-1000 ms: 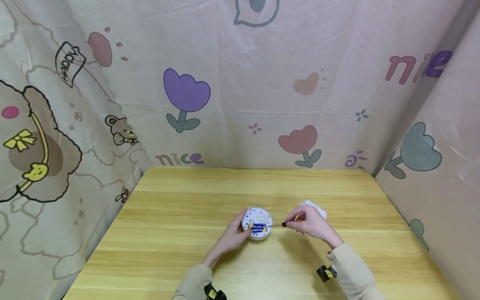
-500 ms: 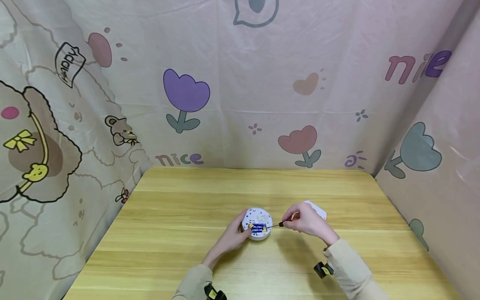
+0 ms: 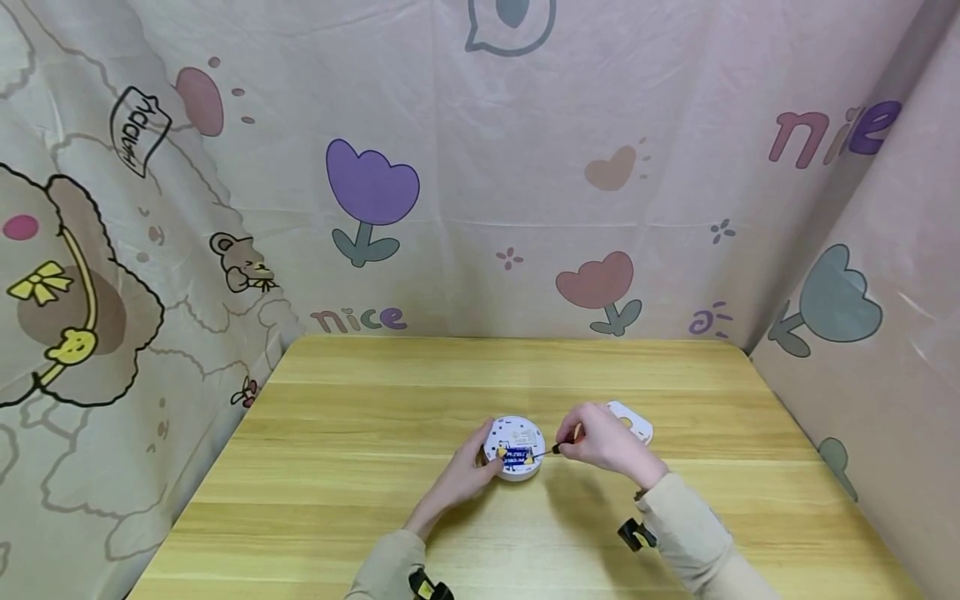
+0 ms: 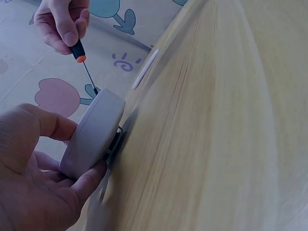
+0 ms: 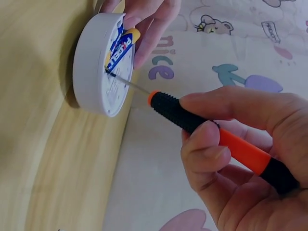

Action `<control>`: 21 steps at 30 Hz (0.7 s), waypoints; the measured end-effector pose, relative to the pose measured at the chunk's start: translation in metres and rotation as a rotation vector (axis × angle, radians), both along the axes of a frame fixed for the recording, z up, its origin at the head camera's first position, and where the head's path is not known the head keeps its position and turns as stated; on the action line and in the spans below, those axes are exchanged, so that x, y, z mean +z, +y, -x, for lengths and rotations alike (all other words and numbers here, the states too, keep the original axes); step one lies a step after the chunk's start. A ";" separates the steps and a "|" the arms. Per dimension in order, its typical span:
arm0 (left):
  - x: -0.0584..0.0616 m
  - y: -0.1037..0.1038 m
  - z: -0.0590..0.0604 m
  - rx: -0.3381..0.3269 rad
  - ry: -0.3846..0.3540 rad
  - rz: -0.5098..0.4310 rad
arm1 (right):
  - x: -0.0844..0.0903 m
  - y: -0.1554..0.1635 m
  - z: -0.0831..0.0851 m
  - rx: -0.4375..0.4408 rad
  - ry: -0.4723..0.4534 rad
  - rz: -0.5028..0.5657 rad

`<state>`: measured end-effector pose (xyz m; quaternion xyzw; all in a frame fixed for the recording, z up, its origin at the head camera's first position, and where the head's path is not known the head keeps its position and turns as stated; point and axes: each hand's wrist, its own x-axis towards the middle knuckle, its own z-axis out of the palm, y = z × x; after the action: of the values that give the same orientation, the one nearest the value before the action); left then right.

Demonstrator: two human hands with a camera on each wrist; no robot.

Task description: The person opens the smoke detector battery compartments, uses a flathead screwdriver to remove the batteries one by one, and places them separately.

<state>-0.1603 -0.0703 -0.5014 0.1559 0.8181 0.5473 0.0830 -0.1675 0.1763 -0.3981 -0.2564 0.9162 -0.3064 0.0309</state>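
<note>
The round white device (image 3: 514, 447) lies on the wooden table (image 3: 337, 467), toward the near edge and about midway across its width, with its open back facing up. Blue batteries (image 3: 517, 455) with yellow ends sit in its compartment on the side nearest the person.

The left hand (image 3: 463, 472) is on the device's left side. Its thumb and fingers are curled against the rim and grip the housing; the left wrist view shows the thumb on the upper edge and the fingers beneath the lower edge (image 4: 91, 137).

The right hand (image 3: 603, 443) is just to the right of the device, close but not touching it. It pinches a small screwdriver (image 5: 211, 130) with a black and orange handle between thumb and curled fingers. The thin metal shaft runs from the hand leftward to the device, and the tip meets the open back beside the right end of the batteries (image 5: 120, 48). Whether the tip sits in a screw or a slot cannot be told; the point of contact is too small.

Behind the right hand, farther from the person than the device and to its right, a flat white cover (image 3: 632, 419) lies on the table, partly hidden by the hand.

Printed cloth (image 3: 480, 167) with tulips encloses the table on three sides.
</note>
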 end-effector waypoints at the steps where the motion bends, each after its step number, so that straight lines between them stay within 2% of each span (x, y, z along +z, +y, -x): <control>1: 0.000 0.000 0.000 0.001 0.001 0.001 | 0.001 -0.001 -0.001 -0.002 0.008 -0.007; 8: -0.001 0.001 0.001 0.001 0.001 0.019 | 0.004 -0.011 -0.003 0.022 0.075 -0.034; 21: -0.001 0.001 0.000 -0.001 0.037 0.059 | 0.006 -0.018 -0.002 0.005 0.020 -0.032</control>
<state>-0.1599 -0.0688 -0.5026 0.1636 0.8352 0.5199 0.0726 -0.1653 0.1583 -0.3918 -0.2610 0.9206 -0.2893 0.0267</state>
